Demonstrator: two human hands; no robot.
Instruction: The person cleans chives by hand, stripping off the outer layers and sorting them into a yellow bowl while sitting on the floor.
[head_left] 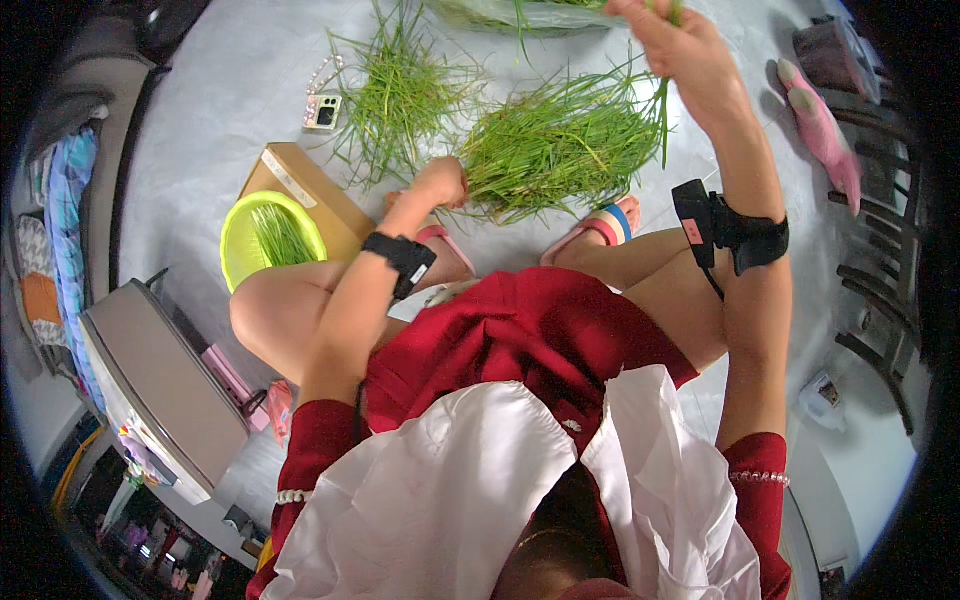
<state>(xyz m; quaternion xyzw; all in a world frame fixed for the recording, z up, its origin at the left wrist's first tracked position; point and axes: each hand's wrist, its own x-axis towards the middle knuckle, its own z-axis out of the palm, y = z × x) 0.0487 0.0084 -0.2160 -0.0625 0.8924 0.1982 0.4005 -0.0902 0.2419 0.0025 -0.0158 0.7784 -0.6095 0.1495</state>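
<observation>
My right hand (pixel 690 62) is raised at the upper right, its fingers closed around a few long green stalks (pixel 664 105) that look like chives. The stalks hang down beside a large heap of the same thin greens (pixel 560 145) on the floor. Low at that heap's left edge is my left hand (pixel 441 184), its fingers curled in; what they hold, if anything, is hidden. A second, looser heap of greens (pixel 405 95) lies farther left. Neatly lined-up green stalks (pixel 282 236) rest in a yellow-green basket (pixel 228 245) by my left knee.
A cardboard box (pixel 335 205) sits beside the basket. Beyond it lies a phone (pixel 322 112) with a beaded strap. A plastic bag (pixel 545 16) holding greens is at the far edge. Pink slippers (pixel 822 130) and a dark rack (pixel 880 270) stand right; a grey cabinet (pixel 165 370) stands left.
</observation>
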